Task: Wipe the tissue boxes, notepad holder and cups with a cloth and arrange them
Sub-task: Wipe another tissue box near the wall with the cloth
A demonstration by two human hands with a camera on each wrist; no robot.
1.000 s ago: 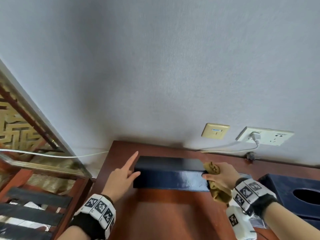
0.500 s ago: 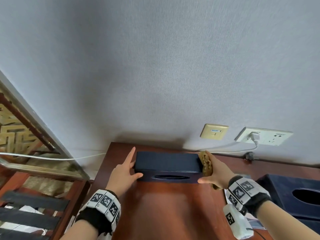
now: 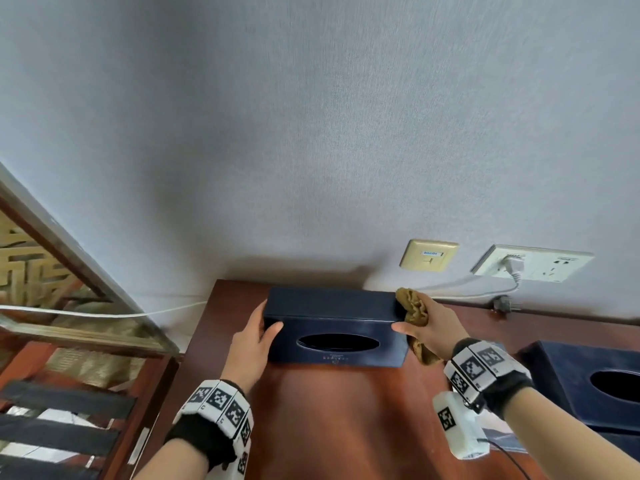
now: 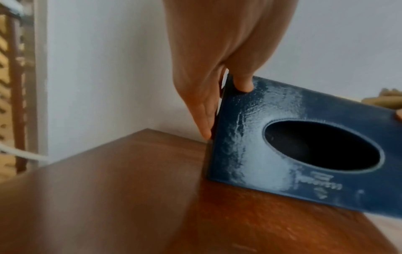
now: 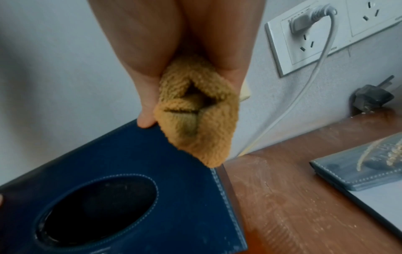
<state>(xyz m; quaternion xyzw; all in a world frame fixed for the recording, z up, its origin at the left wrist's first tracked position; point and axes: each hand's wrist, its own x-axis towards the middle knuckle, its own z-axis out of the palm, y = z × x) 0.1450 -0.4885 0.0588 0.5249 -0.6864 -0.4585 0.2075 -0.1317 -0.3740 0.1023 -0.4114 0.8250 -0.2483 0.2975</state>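
Note:
A dark blue tissue box [image 3: 332, 327] stands tilted on the wooden table [image 3: 346, 427] near the wall, its oval opening facing me. My left hand [image 3: 263, 327] grips its left end, thumb on the front face and fingers flat against the end [image 4: 214, 106]. My right hand [image 3: 420, 325] holds a bunched mustard cloth [image 3: 414, 306] against the box's right end, thumb on the front face. In the right wrist view the cloth [image 5: 195, 123] lies between palm and box [image 5: 152, 171]. Pale dust streaks show on the box face [image 4: 261, 137]. A second blue tissue box [image 3: 588, 379] sits at right.
A blue-grey stitched leather pad [image 5: 359, 168], perhaps the notepad holder, lies right of the box. On the wall are a socket plate [image 3: 533, 263] with a white cable plugged in and a beige outlet [image 3: 429, 255]. A loose black plug [image 5: 372, 96] rests by the wall. A wooden lattice frame [image 3: 52, 289] stands left.
The box has been turned so its opening face comes up toward me. My left hand went from pointing fingers to gripping the left end; my right hand with the cloth shifted onto the right end.

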